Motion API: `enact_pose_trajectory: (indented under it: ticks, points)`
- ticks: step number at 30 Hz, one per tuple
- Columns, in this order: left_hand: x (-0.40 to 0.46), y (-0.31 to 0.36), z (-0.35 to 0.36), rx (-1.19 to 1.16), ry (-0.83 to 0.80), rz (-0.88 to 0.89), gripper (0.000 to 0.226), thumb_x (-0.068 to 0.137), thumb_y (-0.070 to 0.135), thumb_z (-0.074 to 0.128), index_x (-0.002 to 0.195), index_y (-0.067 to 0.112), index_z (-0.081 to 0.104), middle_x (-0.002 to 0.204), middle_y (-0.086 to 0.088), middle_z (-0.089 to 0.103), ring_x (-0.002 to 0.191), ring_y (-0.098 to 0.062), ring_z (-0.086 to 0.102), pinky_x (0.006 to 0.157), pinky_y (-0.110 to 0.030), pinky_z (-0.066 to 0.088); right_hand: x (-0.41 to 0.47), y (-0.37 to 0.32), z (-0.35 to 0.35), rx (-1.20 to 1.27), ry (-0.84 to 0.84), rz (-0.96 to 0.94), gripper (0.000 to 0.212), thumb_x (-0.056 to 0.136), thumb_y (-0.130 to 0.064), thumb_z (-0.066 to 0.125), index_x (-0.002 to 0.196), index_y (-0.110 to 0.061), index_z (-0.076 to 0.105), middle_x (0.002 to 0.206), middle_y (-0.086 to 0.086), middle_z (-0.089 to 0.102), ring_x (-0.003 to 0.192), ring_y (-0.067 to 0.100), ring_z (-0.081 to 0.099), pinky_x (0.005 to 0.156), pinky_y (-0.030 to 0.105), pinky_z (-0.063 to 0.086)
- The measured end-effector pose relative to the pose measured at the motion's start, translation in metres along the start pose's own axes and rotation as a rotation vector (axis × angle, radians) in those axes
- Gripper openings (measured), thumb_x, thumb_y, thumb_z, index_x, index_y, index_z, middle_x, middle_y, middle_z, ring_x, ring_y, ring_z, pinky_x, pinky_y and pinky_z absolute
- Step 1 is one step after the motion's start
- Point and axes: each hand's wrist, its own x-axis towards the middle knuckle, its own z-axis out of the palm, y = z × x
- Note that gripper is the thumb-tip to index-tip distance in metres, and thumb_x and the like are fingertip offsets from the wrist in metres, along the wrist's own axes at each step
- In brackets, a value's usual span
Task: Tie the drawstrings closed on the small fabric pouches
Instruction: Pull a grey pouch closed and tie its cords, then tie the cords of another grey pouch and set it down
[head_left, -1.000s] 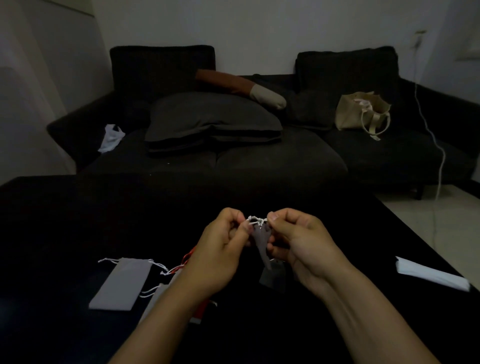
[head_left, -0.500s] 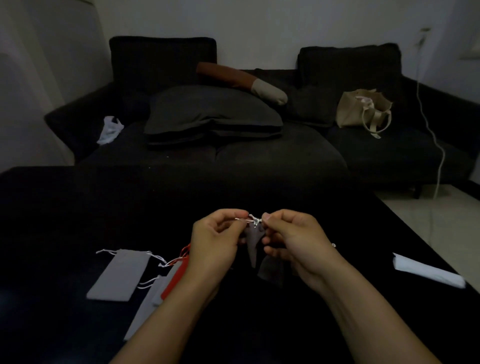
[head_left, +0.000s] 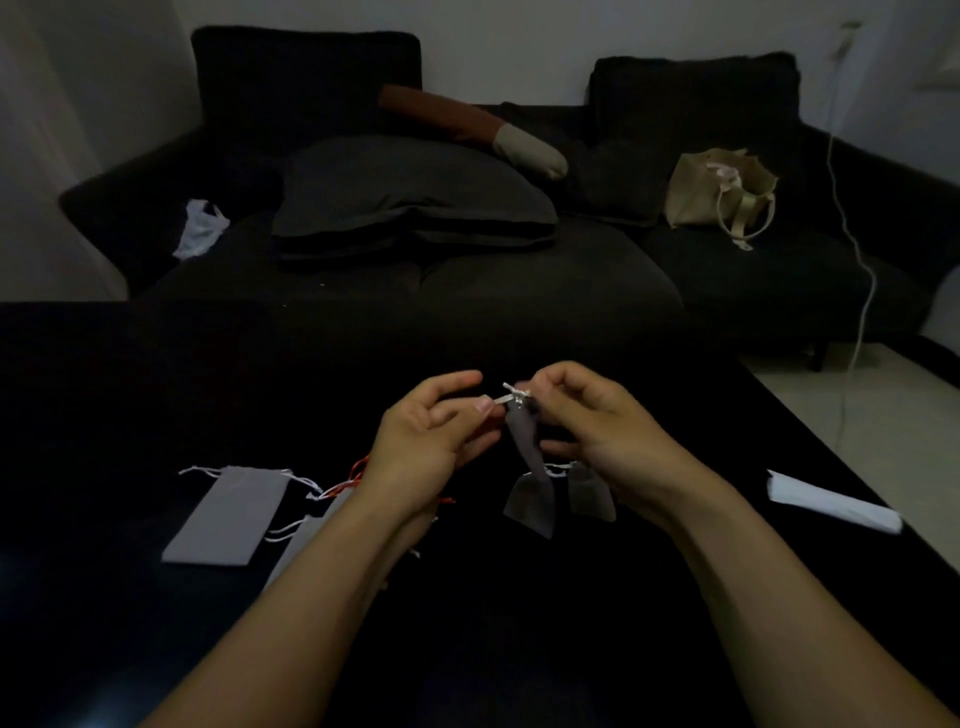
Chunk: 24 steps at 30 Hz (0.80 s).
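We pinch the white string (head_left: 511, 399) w/ both hands. Our left hand (head_left: 423, 441) holds one end, our right hand (head_left: 597, 421) holds the knot side. The gray pouch (head_left: 527, 467) hangs down btwn them, above the black table (head_left: 156, 649). Another gray pouch (head_left: 226, 514) lies flat on the left.
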Motion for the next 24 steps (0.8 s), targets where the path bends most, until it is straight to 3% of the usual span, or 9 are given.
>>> enact_pose_trajectory:
  ticks: [3, 7, 11, 13, 15, 17, 20, 22, 24]
  points:
    - [0.003, -0.005, -0.004, 0.107, -0.038, -0.054, 0.024, 0.093, 0.007, 0.062, 0.117, 0.012, 0.062, 0.090, -0.005, 0.077, 0.086, -0.016, 0.075, 0.068, -0.025, 0.058, 0.006, 0.015, 0.003, -0.011, -0.037, 0.059, 0.015, 0.086, -0.005, 0.070, 0.091, -0.013, 0.057, 0.076, 0.005, 0.067, 0.063, 0.008, 0.063, 0.053, 0.019, 0.048]
    - [0.011, 0.009, -0.034, 0.953, 0.145, 0.224, 0.029, 0.090, 0.026, 0.069, 0.117, 0.014, 0.065, 0.097, 0.003, 0.071, 0.083, -0.001, 0.068, 0.071, -0.018, 0.053, 0.023, 0.042, 0.000, -0.252, 0.377, 0.141, 0.022, 0.079, -0.014, 0.080, 0.077, -0.011, 0.059, 0.071, 0.010, 0.068, 0.062, 0.019, 0.064, 0.061, 0.032, 0.052]
    - [0.003, 0.027, -0.070, 1.438, 0.097, 0.057, 0.031, 0.081, 0.040, 0.076, 0.104, 0.019, 0.070, 0.102, -0.001, 0.073, 0.097, -0.020, 0.068, 0.086, -0.034, 0.054, 0.032, 0.058, -0.012, -0.521, 0.539, 0.202, 0.023, 0.076, -0.031, 0.082, 0.076, -0.019, 0.062, 0.073, -0.002, 0.068, 0.069, 0.013, 0.065, 0.054, 0.023, 0.046]
    - [-0.004, 0.032, -0.080, 1.521, 0.085, -0.036, 0.034, 0.075, 0.043, 0.081, 0.099, 0.023, 0.067, 0.100, 0.000, 0.071, 0.095, -0.021, 0.067, 0.081, -0.032, 0.052, 0.035, 0.060, -0.012, -0.530, 0.589, 0.230, 0.022, 0.077, -0.033, 0.080, 0.075, -0.022, 0.062, 0.074, -0.004, 0.067, 0.063, 0.008, 0.061, 0.046, 0.019, 0.039]
    - [-0.009, 0.035, -0.089, 1.508, 0.049, -0.113, 0.046, 0.066, 0.044, 0.086, 0.101, 0.024, 0.065, 0.101, 0.002, 0.069, 0.095, -0.019, 0.066, 0.083, -0.033, 0.053, 0.038, 0.060, -0.012, -0.445, 0.628, 0.268, 0.021, 0.079, -0.034, 0.078, 0.076, -0.020, 0.063, 0.080, 0.001, 0.069, 0.065, 0.012, 0.062, 0.049, 0.024, 0.048]
    - [-0.016, 0.036, -0.098, 1.541, -0.003, -0.207, 0.063, 0.059, 0.046, 0.090, 0.110, 0.022, 0.062, 0.106, 0.005, 0.063, 0.099, -0.017, 0.064, 0.087, -0.034, 0.053, 0.038, 0.055, -0.009, -0.368, 0.683, 0.285, 0.023, 0.080, -0.036, 0.077, 0.082, -0.018, 0.063, 0.090, 0.005, 0.069, 0.076, 0.020, 0.065, 0.066, 0.038, 0.058]
    - [-0.025, 0.033, -0.107, 1.627, -0.090, -0.320, 0.083, 0.049, 0.047, 0.093, 0.118, 0.022, 0.055, 0.115, 0.005, 0.059, 0.103, -0.017, 0.061, 0.090, -0.035, 0.053, 0.033, 0.043, 0.007, -0.749, 0.768, 0.081, 0.032, 0.078, -0.038, 0.078, 0.099, -0.021, 0.062, 0.114, 0.008, 0.061, 0.100, 0.027, 0.061, 0.088, 0.043, 0.054]
    - [-0.029, 0.034, -0.114, 1.594, -0.137, -0.353, 0.089, 0.048, 0.042, 0.095, 0.124, 0.022, 0.053, 0.121, 0.004, 0.061, 0.106, -0.017, 0.061, 0.092, -0.034, 0.052, 0.027, 0.032, 0.036, -0.809, 0.551, -0.132, 0.035, 0.073, -0.038, 0.081, 0.099, -0.023, 0.063, 0.108, 0.005, 0.062, 0.096, 0.022, 0.061, 0.086, 0.039, 0.052]
    - [-0.030, 0.041, -0.122, 1.552, -0.162, -0.341, 0.092, 0.046, 0.034, 0.097, 0.127, 0.022, 0.053, 0.124, 0.004, 0.061, 0.108, -0.017, 0.060, 0.096, -0.035, 0.052, 0.016, 0.028, 0.075, -0.722, 0.043, -0.113, 0.040, 0.066, -0.038, 0.087, 0.098, -0.025, 0.066, 0.099, -0.002, 0.067, 0.084, 0.011, 0.062, 0.079, 0.032, 0.052]
